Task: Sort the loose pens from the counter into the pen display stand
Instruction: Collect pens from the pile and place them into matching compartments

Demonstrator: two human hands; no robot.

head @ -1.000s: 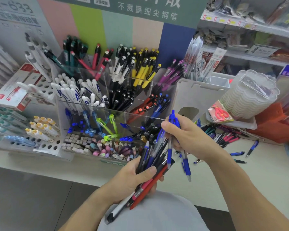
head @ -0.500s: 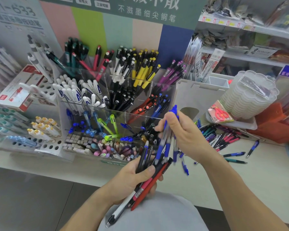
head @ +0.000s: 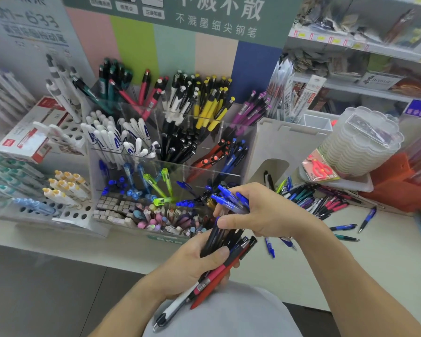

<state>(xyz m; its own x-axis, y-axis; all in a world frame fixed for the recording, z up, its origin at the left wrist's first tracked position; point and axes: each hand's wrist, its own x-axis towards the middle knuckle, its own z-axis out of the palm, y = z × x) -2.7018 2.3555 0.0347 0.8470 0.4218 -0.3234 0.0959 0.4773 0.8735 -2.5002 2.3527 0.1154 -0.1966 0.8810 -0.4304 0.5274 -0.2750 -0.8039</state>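
My left hand (head: 195, 266) grips a mixed bundle of pens (head: 225, 254), black, red, pink and one white, low in front of the counter. My right hand (head: 265, 212) holds a few blue pens (head: 231, 199) just above that bundle; their blue caps point left toward the stand. The clear acrylic pen display stand (head: 212, 171) stands behind, its compartments filled with white, black, yellow, red, blue, green and purple pens. Loose pens (head: 323, 203) lie in a heap on the white counter (head: 374, 259) to the right, with some single ones (head: 343, 226) nearer the front.
A white perforated pen rack (head: 66, 205) sits left of the stand with a red-and-white box (head: 32, 132) behind it. At right stand a stack of clear lidded tubs (head: 360, 144), packaged red scissors (head: 320, 166) and orange items (head: 399, 186). Shelves of goods fill the back right.
My right hand has drawn the blue pens out of the bundle, tipped them from upright to nearly level, and lowered them leftward toward the stand. The left hand stays put.
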